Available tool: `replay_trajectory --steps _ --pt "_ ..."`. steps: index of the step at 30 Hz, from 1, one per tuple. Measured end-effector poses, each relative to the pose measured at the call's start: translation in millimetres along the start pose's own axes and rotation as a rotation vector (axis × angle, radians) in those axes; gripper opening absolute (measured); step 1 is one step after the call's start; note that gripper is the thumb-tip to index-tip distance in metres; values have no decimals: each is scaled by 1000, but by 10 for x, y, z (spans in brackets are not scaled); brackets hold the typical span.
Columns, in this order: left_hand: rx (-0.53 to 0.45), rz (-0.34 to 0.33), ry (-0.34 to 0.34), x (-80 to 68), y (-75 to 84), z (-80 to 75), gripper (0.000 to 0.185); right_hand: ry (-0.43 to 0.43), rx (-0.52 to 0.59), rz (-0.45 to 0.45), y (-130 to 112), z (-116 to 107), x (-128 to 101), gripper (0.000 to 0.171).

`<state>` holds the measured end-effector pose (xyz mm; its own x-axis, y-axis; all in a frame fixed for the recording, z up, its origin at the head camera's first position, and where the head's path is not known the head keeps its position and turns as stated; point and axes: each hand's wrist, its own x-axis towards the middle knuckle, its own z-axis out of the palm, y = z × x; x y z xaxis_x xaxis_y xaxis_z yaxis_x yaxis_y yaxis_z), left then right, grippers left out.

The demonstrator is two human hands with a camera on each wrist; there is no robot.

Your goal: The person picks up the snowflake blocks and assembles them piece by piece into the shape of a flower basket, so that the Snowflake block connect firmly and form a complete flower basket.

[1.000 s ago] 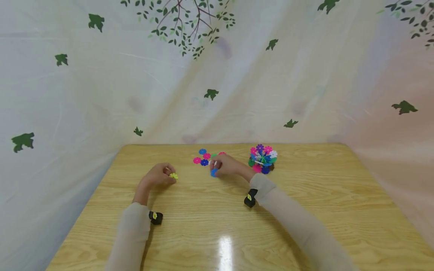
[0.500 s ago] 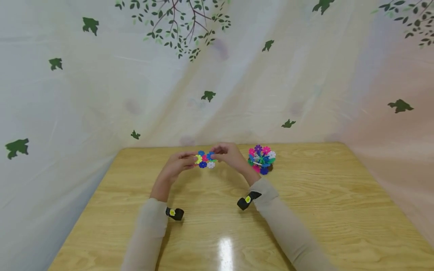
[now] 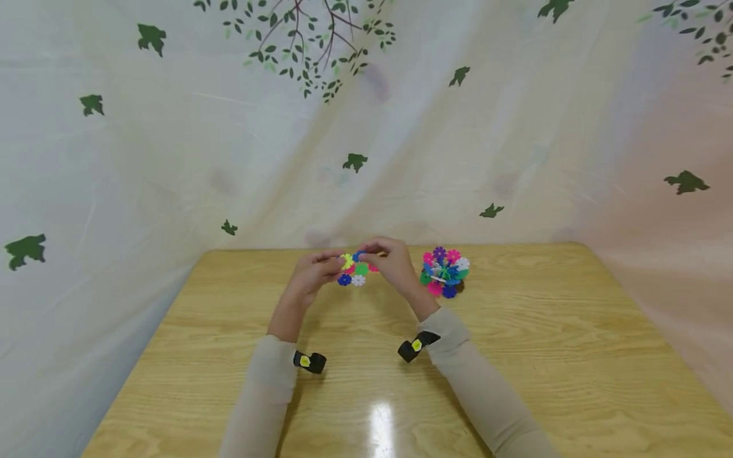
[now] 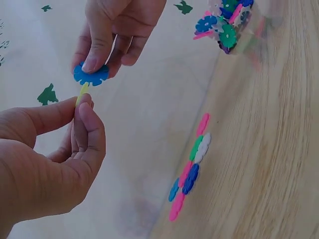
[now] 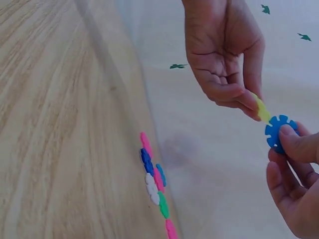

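Note:
Between thumb and fingers my left hand [image 3: 312, 275] pinches a yellow notched plastic disc [image 4: 82, 93]. My right hand [image 3: 394, 264] pinches a blue notched disc [image 4: 91, 75] by its face. The two discs meet edge to edge at right angles in both wrist views; whether their slots are locked together I cannot tell. Both hands are raised above the table, over a loose group of flat discs: a dark blue disc [image 3: 344, 280], a white disc [image 3: 358, 280], a green disc [image 3: 362, 269] and several pink and blue ones, partly hidden in the head view.
A round cluster of joined multicoloured discs [image 3: 443, 272] stands to the right of my right hand. The wooden table [image 3: 366, 356] ends at the back against a pale cloth [image 3: 286, 159] printed with green leaves and birds.
My left hand has moved right and away from me with the yellow disc. My right hand has lifted the blue disc from near the loose group, and the two discs now touch.

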<state>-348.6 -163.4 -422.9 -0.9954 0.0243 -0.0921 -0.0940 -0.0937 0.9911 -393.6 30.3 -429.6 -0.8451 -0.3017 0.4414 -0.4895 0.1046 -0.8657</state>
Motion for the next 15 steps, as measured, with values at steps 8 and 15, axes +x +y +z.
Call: replay_trajectory --steps 8,15 --pt "-123 -19 21 -15 24 124 39 125 30 -25 -18 47 -15 12" --pt "-117 -21 74 -15 31 183 36 168 35 -115 3 71 -37 8"
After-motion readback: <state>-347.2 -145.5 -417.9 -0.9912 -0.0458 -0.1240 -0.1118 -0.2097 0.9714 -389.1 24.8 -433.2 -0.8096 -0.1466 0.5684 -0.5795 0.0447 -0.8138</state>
